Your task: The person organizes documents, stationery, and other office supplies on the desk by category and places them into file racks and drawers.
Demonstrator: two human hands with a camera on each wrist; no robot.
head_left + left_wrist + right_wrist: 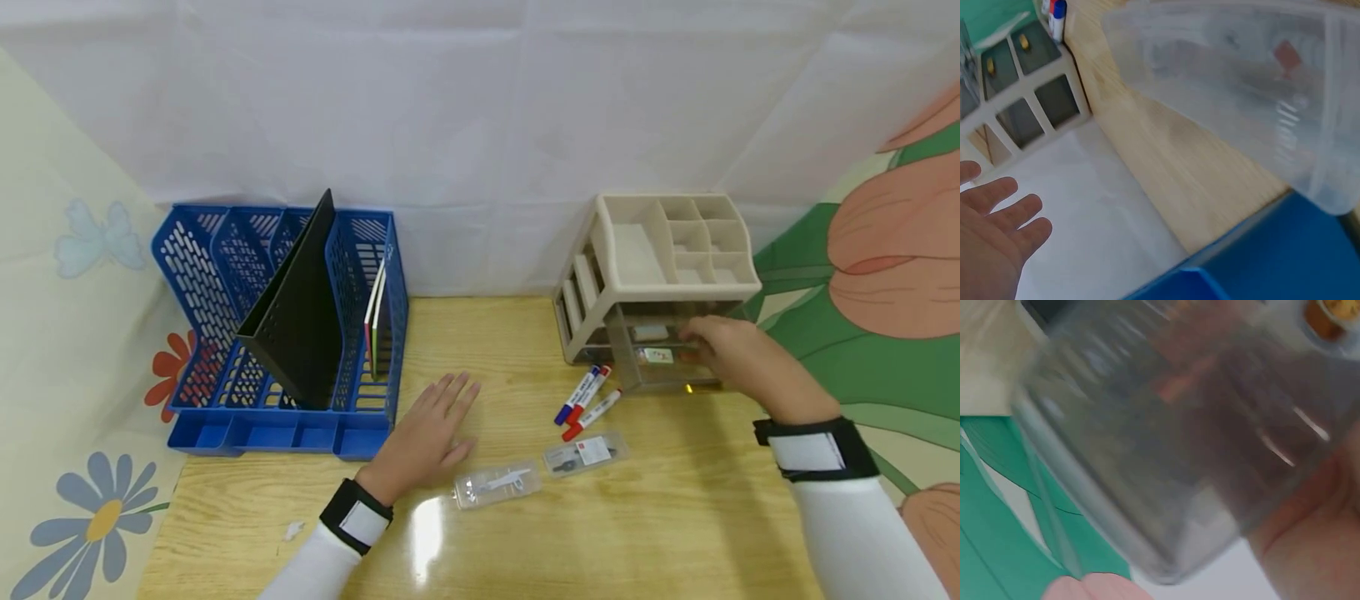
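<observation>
My left hand (423, 437) lies on the wooden table with fingers extended, holding nothing, beside the blue file rack. To its right are a clear plastic case (497, 485) with a white item inside and a second clear case (586, 454) with a compass in it. My right hand (738, 367) is at the right side of a pulled-out clear drawer (630, 367), fingers bent over its rim. A small coloured box (656, 356) and a white piece (649, 333) lie inside. The drawer blurs in the right wrist view; I cannot tell whether the right fingers hold anything.
The beige desktop organizer (637, 293) with top compartments stands against the white backdrop. Red and blue markers (588, 396) lie before it. At left, the blue file rack (281, 421) holds a black folder (303, 317) and thin booklets (377, 321). A white scrap (293, 530) lies at front left.
</observation>
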